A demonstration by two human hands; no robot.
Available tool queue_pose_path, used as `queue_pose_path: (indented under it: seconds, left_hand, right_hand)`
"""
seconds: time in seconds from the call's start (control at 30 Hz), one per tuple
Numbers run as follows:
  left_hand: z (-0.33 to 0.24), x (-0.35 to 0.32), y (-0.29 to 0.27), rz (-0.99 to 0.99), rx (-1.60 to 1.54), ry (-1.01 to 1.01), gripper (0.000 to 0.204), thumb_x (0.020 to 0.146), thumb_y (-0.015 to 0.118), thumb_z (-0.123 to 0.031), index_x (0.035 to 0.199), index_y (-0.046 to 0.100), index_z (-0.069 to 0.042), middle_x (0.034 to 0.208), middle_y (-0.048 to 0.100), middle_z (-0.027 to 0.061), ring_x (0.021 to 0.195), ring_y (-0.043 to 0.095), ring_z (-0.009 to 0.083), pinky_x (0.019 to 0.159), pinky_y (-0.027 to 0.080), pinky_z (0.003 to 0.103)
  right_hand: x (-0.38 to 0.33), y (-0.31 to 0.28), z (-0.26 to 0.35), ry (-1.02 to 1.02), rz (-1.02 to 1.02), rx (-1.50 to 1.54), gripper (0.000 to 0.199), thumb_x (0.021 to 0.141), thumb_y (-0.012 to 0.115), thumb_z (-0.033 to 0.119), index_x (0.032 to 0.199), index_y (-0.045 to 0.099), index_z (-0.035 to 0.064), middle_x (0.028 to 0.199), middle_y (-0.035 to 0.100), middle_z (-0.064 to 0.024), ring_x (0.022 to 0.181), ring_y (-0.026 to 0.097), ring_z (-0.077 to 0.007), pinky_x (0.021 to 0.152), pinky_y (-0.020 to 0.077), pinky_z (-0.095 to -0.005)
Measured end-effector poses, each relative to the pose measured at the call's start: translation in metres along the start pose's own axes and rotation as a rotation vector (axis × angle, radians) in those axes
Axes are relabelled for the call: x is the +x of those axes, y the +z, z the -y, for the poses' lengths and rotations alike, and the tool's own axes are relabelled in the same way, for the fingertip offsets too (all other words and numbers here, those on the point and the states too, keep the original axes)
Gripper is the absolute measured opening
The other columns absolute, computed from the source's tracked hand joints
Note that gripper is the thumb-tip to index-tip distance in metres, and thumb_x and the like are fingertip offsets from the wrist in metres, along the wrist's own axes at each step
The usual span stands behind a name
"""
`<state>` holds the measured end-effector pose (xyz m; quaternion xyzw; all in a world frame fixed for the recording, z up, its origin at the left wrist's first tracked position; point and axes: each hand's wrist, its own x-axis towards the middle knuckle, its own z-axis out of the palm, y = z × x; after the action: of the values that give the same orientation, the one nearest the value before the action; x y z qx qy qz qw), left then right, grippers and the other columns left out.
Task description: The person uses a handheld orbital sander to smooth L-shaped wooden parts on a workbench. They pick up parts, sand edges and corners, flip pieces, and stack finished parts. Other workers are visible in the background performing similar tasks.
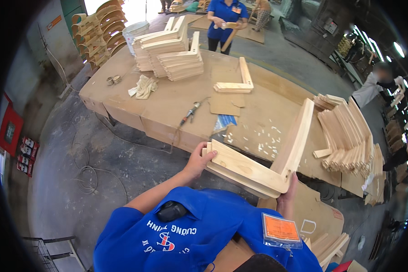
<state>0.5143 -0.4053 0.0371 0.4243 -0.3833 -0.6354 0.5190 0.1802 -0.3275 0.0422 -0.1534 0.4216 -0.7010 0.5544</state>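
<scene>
In front of my chest I hold L-shaped wooden frame pieces [247, 167], at least two laid together, with a small hole near the corner. My left hand [198, 161] grips the end of the near leg, thumb on top. Around the corner at the right, my right hand [287, 196] is closed, its fingers partly hidden behind the wood. The other leg points away over the table. Beyond them, another L-shaped wooden piece [245, 86] lies on the cardboard-covered table [163, 106]. A hand-held air tool [190, 113] with a hose rests near the table's front edge.
Stacks of L-shaped pieces stand at the table's far left [179, 63] and on the right [347, 131]. A crumpled cloth [144, 87], two tape rolls [114, 80] and scattered white scraps [265, 138] lie on the table. A co-worker [226, 20] stands beyond, holding wood. A hose [88, 172] loops on the floor.
</scene>
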Motion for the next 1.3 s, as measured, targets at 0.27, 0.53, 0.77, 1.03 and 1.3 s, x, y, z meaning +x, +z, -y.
queue_pose_path:
  seconds: [0.27,0.53,0.77,1.03,1.3]
  left_hand:
    - [-0.031,0.062,-0.105,-0.234,-0.031,0.018,0.041,0.084,0.063,-0.016,0.119,0.048,0.000,0.105,0.058,0.0096,0.097,0.055,0.0157,0.084,0.045,0.029]
    - [-0.035,0.141,-0.139,-0.412,-0.074,0.035,0.041,0.086,0.058,-0.013,0.123,0.045,0.001,0.113,0.056,0.0113,0.105,0.054,0.0177,0.091,0.042,0.030]
    - [-0.049,0.203,-0.154,-0.513,-0.152,0.080,0.042,0.088,0.052,-0.011,0.127,0.041,0.001,0.120,0.053,0.0131,0.113,0.052,0.0219,0.097,0.040,0.034]
    - [-0.057,0.261,-0.193,-0.612,-0.139,0.063,0.045,0.087,0.053,-0.016,0.127,0.041,-0.001,0.120,0.053,0.0117,0.112,0.052,0.0215,0.097,0.041,0.035]
    - [-0.090,0.370,-0.256,-0.527,-0.187,0.117,0.052,0.086,0.056,-0.020,0.131,0.037,-0.001,0.122,0.051,0.0130,0.112,0.051,0.0211,0.097,0.040,0.034]
  right_hand:
    - [0.105,0.109,-0.075,0.240,0.098,-0.127,0.047,0.090,0.052,0.024,0.131,0.037,0.0045,0.117,0.054,-0.0131,0.105,0.057,-0.0242,0.089,0.0489,-0.0376]
    - [0.223,0.184,-0.117,0.271,0.202,-0.257,0.050,0.090,0.055,0.027,0.130,0.036,0.0031,0.113,0.053,-0.0151,0.102,0.056,-0.0234,0.086,0.0487,-0.0367]
    - [0.323,0.245,-0.144,0.425,0.320,-0.264,0.052,0.089,0.058,0.024,0.132,0.034,0.0079,0.116,0.053,-0.0135,0.103,0.056,-0.0213,0.086,0.0486,-0.0353]
    - [0.386,0.309,-0.173,0.479,0.378,-0.299,0.053,0.089,0.059,0.024,0.133,0.033,0.0096,0.118,0.052,-0.0139,0.106,0.055,-0.0211,0.088,0.0480,-0.0349]
    - [0.480,0.394,-0.225,0.376,0.387,-0.350,0.048,0.089,0.058,0.027,0.128,0.038,0.0061,0.115,0.054,-0.0126,0.108,0.053,-0.0209,0.088,0.0477,-0.0348]
